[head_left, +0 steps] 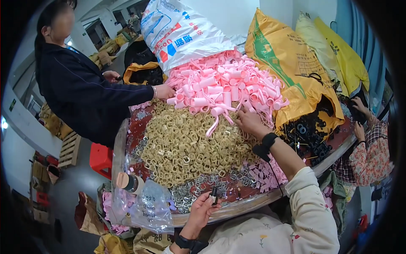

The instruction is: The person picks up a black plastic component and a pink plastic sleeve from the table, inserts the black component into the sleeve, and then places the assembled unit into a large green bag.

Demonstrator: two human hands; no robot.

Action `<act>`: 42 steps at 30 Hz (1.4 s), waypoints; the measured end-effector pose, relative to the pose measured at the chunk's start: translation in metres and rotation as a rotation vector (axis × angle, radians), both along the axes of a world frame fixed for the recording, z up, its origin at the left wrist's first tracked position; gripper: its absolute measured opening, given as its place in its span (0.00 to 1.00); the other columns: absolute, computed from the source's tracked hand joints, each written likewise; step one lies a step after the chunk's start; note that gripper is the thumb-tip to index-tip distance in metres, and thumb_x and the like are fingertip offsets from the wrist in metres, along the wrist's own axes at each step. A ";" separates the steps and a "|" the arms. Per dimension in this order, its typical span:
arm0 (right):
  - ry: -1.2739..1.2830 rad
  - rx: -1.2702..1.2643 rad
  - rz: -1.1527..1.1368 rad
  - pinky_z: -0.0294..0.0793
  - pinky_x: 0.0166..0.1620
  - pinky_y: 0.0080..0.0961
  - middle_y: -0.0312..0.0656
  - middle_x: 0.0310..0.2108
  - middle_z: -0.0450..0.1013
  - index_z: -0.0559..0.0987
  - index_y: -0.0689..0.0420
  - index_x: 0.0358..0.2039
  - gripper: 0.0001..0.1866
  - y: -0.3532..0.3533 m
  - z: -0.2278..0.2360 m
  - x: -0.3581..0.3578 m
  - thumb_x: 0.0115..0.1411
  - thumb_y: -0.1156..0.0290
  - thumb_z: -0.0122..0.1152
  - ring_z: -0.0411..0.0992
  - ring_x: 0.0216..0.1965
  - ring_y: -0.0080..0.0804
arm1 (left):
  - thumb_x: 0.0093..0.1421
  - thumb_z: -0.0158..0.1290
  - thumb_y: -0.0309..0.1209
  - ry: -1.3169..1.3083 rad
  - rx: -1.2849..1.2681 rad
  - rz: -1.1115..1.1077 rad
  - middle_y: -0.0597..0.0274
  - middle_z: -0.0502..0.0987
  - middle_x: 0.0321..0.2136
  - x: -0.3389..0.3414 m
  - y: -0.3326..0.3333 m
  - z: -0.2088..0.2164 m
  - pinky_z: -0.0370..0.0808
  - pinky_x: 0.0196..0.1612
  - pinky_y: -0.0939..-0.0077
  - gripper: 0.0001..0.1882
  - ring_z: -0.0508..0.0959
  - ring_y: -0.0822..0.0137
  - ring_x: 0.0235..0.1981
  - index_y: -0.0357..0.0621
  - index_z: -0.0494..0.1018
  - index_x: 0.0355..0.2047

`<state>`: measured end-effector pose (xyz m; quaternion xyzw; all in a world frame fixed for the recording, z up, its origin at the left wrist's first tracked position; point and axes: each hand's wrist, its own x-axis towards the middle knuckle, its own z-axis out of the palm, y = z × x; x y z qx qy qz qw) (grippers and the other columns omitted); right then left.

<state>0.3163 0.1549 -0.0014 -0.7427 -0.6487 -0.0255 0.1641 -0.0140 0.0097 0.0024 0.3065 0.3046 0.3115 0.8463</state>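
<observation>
My left hand (199, 212) is closed at the table's near edge, pinching a small black plastic part (214, 194) with a pale piece at its lower end. My right hand (250, 121) stretches forward to the front of a heap of pink plastic tubes (226, 84) with straps. Its fingers are extended and slightly bent against the pink pieces, with nothing visibly gripped. Below the heap spreads a large pile of beige plastic rings (190, 144). Nearer my left hand lie silver metal buckles (186, 194). Small pink tabs (266, 175) are scattered under my right forearm.
Across the table at left, a person (84, 89) in dark clothes touches the pink heap. Another person's hands (359, 120) are at the right edge. A yellow sack (292, 59) spills black parts (308, 135). A lidded jar (130, 183) and clear bag (150, 207) stand near left.
</observation>
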 end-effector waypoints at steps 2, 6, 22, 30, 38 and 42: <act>-0.008 -0.009 -0.042 0.68 0.31 0.41 0.42 0.41 0.61 0.69 0.55 0.34 0.17 -0.001 -0.002 -0.002 0.49 0.57 0.49 0.69 0.32 0.42 | 0.58 0.42 0.30 -0.004 -0.005 0.027 0.52 0.73 0.30 -0.002 0.003 0.000 0.75 0.32 0.82 0.13 0.75 0.66 0.30 0.35 0.62 0.41; -0.088 0.033 -0.071 0.67 0.32 0.39 0.42 0.40 0.62 0.69 0.54 0.35 0.18 -0.008 0.008 -0.004 0.49 0.55 0.49 0.69 0.33 0.43 | 0.58 0.41 0.29 -0.037 -0.012 0.020 0.50 0.72 0.32 -0.002 0.007 -0.003 0.75 0.33 0.80 0.14 0.75 0.65 0.32 0.36 0.60 0.43; 1.402 0.040 0.409 0.64 0.36 0.20 0.39 0.34 0.62 0.65 0.56 0.32 0.09 -0.143 0.069 -0.078 0.50 0.70 0.49 0.62 0.35 0.24 | 0.56 0.44 0.28 -0.059 0.035 0.061 0.56 0.73 0.31 -0.009 -0.008 0.019 0.75 0.33 0.82 0.12 0.75 0.70 0.30 0.35 0.65 0.39; 1.609 -0.109 0.742 0.66 0.34 0.15 0.41 0.36 0.63 0.63 0.58 0.34 0.08 -0.162 0.056 -0.125 0.54 0.70 0.45 0.63 0.35 0.22 | 0.54 0.48 0.28 0.036 0.156 -0.015 0.64 0.72 0.28 0.007 -0.008 0.043 0.70 0.27 0.87 0.14 0.71 0.79 0.26 0.36 0.65 0.41; 1.464 -0.211 0.652 0.63 0.40 0.20 0.42 0.37 0.61 0.61 0.58 0.36 0.10 -0.178 0.065 -0.131 0.55 0.71 0.47 0.62 0.37 0.24 | 0.53 0.50 0.27 0.159 0.272 0.069 0.64 0.73 0.25 0.006 -0.012 0.043 0.70 0.25 0.87 0.14 0.72 0.79 0.23 0.36 0.67 0.40; 1.368 -0.181 0.686 0.63 0.41 0.19 0.41 0.38 0.60 0.60 0.58 0.38 0.11 -0.181 0.059 -0.136 0.55 0.73 0.48 0.61 0.38 0.23 | 0.53 0.50 0.27 0.118 0.169 0.057 0.62 0.74 0.27 0.003 -0.007 0.039 0.71 0.27 0.87 0.14 0.73 0.78 0.25 0.36 0.67 0.40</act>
